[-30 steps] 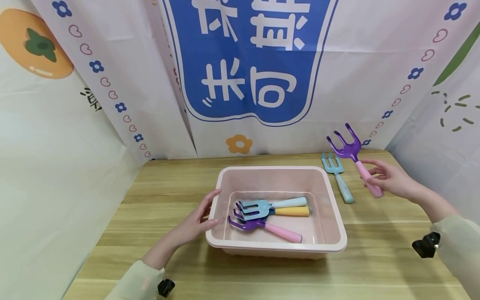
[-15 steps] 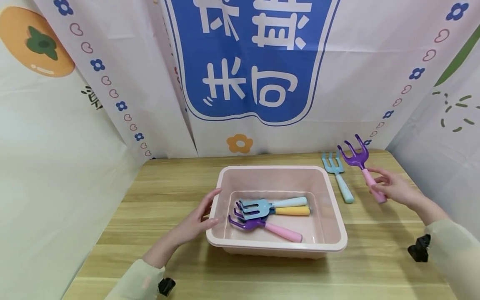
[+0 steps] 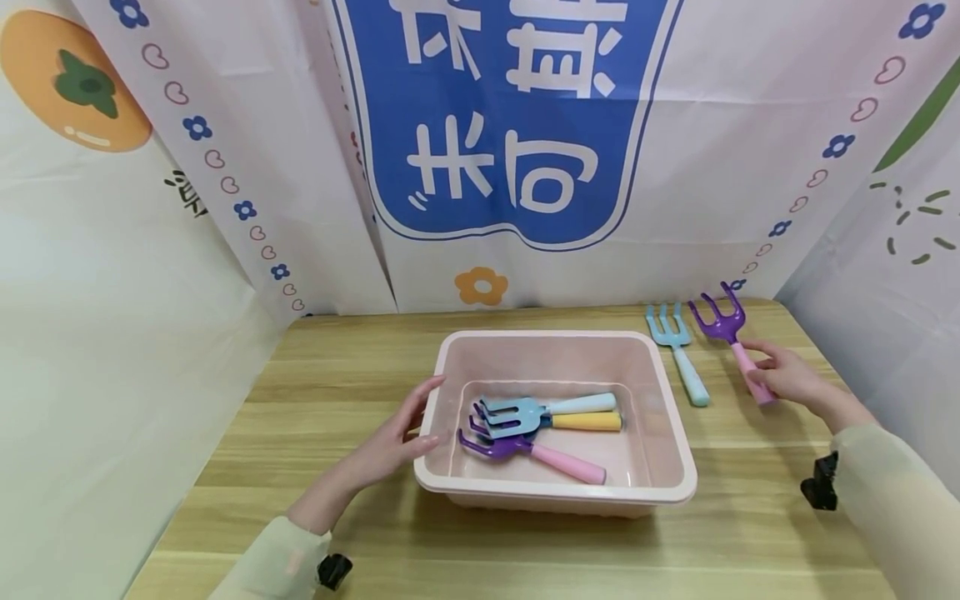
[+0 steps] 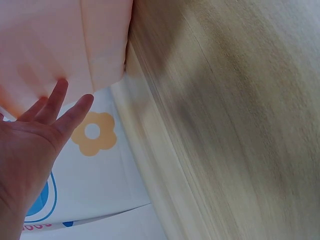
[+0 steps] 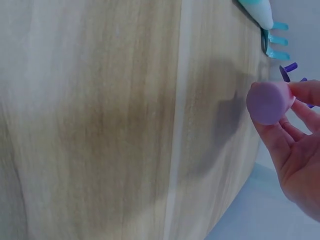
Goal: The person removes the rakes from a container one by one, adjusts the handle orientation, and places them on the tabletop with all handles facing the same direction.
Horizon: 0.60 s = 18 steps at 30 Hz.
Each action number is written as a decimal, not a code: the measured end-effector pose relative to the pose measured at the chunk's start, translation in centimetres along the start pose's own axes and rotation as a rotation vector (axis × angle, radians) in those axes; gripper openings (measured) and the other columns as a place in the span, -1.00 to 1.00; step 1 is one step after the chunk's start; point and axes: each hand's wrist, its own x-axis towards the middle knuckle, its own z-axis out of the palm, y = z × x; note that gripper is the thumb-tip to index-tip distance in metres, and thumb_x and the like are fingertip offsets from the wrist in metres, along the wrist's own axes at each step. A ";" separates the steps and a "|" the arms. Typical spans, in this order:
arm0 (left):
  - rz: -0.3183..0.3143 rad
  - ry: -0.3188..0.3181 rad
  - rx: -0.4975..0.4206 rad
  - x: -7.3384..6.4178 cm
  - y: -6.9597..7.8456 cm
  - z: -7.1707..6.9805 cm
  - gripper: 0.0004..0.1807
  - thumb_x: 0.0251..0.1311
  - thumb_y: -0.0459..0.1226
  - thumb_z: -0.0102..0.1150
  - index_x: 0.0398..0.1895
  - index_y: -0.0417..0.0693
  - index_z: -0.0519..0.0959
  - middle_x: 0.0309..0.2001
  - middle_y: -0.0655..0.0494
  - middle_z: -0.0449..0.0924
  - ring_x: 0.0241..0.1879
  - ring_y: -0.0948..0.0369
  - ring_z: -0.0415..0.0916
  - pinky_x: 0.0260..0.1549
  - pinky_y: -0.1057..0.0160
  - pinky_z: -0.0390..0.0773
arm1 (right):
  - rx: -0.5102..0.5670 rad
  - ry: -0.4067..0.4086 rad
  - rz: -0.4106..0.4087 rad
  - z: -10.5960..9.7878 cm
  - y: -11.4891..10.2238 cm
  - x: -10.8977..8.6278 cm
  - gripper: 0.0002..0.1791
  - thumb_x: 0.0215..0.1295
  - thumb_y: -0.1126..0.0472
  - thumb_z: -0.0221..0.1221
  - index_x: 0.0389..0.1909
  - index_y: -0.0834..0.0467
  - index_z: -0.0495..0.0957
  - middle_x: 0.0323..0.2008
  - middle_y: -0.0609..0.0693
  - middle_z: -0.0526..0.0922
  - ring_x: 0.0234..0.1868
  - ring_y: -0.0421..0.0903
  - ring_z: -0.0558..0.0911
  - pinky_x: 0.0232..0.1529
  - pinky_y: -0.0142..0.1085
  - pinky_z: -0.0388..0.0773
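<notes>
In the head view my right hand [image 3: 787, 377] pinches the pink handle of a purple three-tined garden hand rake [image 3: 724, 323]. Its handle end [image 5: 267, 103] faces the right wrist camera, with a shadow on the table apart from it. Just left of this tool, a light blue garden hand rake [image 3: 670, 335] lies on the table. My left hand [image 3: 390, 437] rests at the left side of a pale pink plastic bin [image 3: 555, 492]. The left wrist view shows extended fingers [image 4: 59, 97] touching the bin's outer wall.
Inside the bin lie several hand rakes: a purple one with a pink handle [image 3: 567, 463], a light blue one [image 3: 513, 415], and one with a yellow handle [image 3: 585, 422], partly covered. The wooden table [image 3: 337, 358] ends at a printed cloth backdrop [image 3: 330, 250].
My right hand has lowered the purple hand rake toward the table, beside the light blue one, and shifted slightly right. The left hand and the bin have stayed in place.
</notes>
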 end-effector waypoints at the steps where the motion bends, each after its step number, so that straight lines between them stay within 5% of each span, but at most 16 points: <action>1: -0.002 0.001 0.002 0.0 0.0 0.0 -0.15 0.31 -0.32 0.10 0.55 0.27 -0.09 0.47 -0.30 -0.07 0.32 -0.21 0.17 0.20 -0.17 0.30 | 0.000 -0.003 0.005 0.0 0.0 0.1 -0.30 0.36 0.34 -0.01 0.40 0.50 -0.09 0.14 0.73 0.17 -0.01 0.35 0.51 -0.23 -0.22 0.59; 18: -0.013 0.006 0.013 0.1 0.0 0.0 -0.15 0.30 -0.31 0.12 0.54 0.29 -0.09 0.48 -0.28 -0.08 0.33 -0.20 0.17 0.20 -0.16 0.31 | 0.023 0.034 0.031 0.9 1.2 1.0 -0.32 0.40 0.32 0.00 0.42 0.45 -0.05 0.15 0.71 0.18 0.02 0.36 0.46 -0.21 -0.25 0.55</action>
